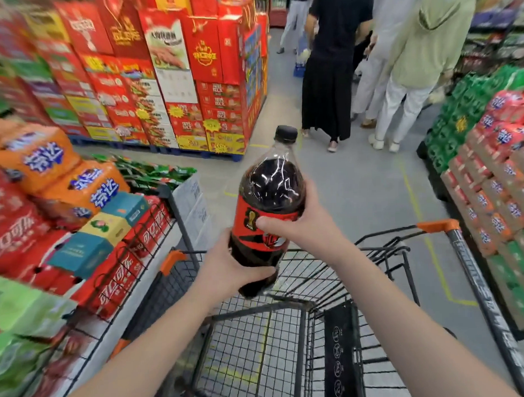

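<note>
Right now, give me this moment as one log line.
bottle: capped, tilted, over cart | left hand: holds its bottom | right hand: grips its label

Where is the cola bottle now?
In the head view, the bottle is at centre, held above the cart, left hand under its base, right hand round its label.

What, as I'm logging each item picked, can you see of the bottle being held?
The bottle is large and of clear plastic, filled to the shoulder with dark cola and shut with a black cap. A red label with black markings wraps its middle. It is tilted, cap pointing away from the person, in the air above the cart. The left hand grips its base from below; the right hand grips it at the label. Nothing else touches it.
</note>
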### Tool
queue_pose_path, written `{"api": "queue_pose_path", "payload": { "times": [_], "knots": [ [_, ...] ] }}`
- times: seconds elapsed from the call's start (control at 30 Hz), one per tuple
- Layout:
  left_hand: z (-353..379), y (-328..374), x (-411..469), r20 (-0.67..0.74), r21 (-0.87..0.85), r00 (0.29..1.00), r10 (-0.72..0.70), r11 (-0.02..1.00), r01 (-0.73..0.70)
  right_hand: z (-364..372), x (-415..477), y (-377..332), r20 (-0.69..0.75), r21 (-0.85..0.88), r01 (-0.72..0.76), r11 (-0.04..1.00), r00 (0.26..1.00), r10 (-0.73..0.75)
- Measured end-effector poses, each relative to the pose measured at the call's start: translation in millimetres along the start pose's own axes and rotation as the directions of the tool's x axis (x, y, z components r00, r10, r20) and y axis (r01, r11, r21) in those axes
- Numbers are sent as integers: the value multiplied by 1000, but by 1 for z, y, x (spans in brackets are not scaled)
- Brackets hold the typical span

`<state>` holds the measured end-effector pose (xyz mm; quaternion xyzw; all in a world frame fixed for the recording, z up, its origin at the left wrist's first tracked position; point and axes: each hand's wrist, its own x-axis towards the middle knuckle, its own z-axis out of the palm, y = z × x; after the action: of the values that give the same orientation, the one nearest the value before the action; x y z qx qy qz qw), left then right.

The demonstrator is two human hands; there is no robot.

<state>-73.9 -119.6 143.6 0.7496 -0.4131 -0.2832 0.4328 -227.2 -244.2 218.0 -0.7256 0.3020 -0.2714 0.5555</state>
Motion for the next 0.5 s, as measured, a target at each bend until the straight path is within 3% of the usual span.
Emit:
{"api": "queue_pose_path", "payload": {
  "times": [0.23,0.5],
  "knots": [
    [-54,30,-42,-190,4,981,25,1000,-25,41,10,-43,-15,100,172,980,985,-171],
    [-115,39,-125,-408,-15,913,21,999,-29,107,-30,-110,43,160,301,940,949,-311]
  ]
}}
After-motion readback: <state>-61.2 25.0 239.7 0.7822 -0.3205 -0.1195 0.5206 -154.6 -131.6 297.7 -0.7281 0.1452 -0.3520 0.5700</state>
